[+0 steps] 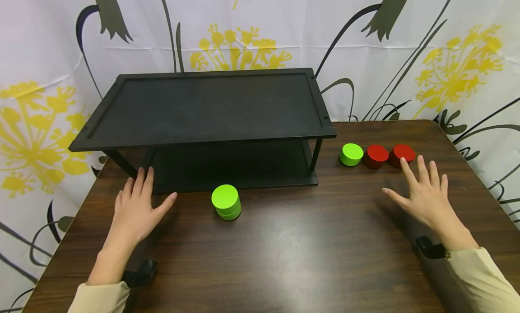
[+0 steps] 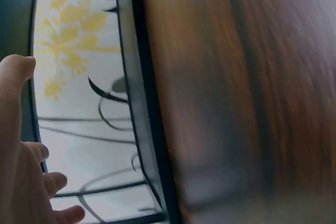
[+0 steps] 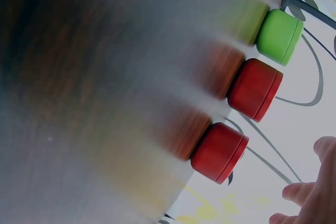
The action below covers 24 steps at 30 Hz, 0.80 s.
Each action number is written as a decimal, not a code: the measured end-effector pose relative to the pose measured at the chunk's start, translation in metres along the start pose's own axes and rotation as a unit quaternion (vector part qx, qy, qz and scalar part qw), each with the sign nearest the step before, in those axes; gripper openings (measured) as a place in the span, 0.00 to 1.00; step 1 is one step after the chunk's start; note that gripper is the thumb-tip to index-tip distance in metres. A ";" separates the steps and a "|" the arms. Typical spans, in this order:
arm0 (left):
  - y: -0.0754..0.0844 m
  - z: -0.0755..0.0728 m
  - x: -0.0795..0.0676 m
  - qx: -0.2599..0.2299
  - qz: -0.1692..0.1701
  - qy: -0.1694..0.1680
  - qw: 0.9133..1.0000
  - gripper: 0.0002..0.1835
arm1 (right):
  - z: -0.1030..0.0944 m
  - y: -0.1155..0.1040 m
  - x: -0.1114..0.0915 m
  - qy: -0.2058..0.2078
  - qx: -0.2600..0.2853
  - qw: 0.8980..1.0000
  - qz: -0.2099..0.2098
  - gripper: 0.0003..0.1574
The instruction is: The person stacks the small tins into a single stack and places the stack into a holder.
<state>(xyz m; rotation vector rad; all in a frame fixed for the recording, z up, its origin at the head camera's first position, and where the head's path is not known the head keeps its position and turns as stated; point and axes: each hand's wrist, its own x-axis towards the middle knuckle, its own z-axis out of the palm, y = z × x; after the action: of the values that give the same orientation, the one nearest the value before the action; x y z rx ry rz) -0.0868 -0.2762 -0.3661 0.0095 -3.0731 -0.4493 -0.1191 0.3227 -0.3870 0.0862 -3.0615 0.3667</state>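
My left hand (image 1: 136, 209) is spread with straight fingers by the front left corner of a black two-tier shelf (image 1: 211, 108); whether it touches the shelf I cannot tell. Nothing is in it. To its right, by the lower tier's front edge, stands a bright green round piece (image 1: 225, 202) with a seam round it, perhaps two stacked. On the right, my right hand (image 1: 427, 198) is spread and holds nothing. Just beyond its fingertips is a red round piece (image 3: 219, 153), with a second red one (image 3: 255, 89) and a green one (image 3: 280, 36) in a row to the left.
A dark brown wooden table (image 1: 284, 259) carries everything. Behind it hangs a white cloth (image 1: 260, 15) with yellow and grey flowers. The shelf's upper tier overhangs the lower tier (image 1: 227, 166), and a thin post (image 1: 316, 155) joins them at the right.
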 end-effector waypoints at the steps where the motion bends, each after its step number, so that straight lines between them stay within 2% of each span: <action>1: 0.004 0.000 0.000 -0.007 0.007 -0.001 1.000 0.49 | 0.000 0.000 0.001 0.001 0.003 1.000 -0.001 0.58; 6: 0.025 0.000 -0.001 -0.064 0.042 -0.007 0.997 0.45 | -0.003 0.000 0.006 0.002 0.011 1.000 -0.004 0.59; 10: 0.044 0.000 -0.003 -0.142 0.047 -0.035 0.988 0.40 | -0.006 0.001 0.010 0.008 0.009 1.000 -0.008 0.61; 15: 0.065 0.004 -0.007 -0.227 0.059 -0.048 0.971 0.33 | -0.006 0.007 0.018 0.025 0.029 0.999 -0.013 0.60; 17: 0.071 0.007 -0.008 -0.261 0.069 -0.055 0.961 0.31 | -0.006 0.010 0.022 0.037 0.046 0.998 -0.019 0.59; 22: 0.078 0.018 -0.007 -0.326 0.099 -0.092 0.936 0.31 | -0.007 0.016 0.031 0.067 0.098 0.992 -0.038 0.54; 24: 0.079 0.023 -0.006 -0.335 0.110 -0.104 0.930 0.33 | -0.008 0.018 0.034 0.068 0.111 0.991 -0.038 0.53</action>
<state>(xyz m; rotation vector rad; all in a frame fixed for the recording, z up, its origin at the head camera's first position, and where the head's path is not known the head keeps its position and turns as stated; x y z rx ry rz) -0.0814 -0.1940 -0.3658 -0.4185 -2.8731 -1.5251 -0.1542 0.3400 -0.3811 0.1789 -2.8622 0.6785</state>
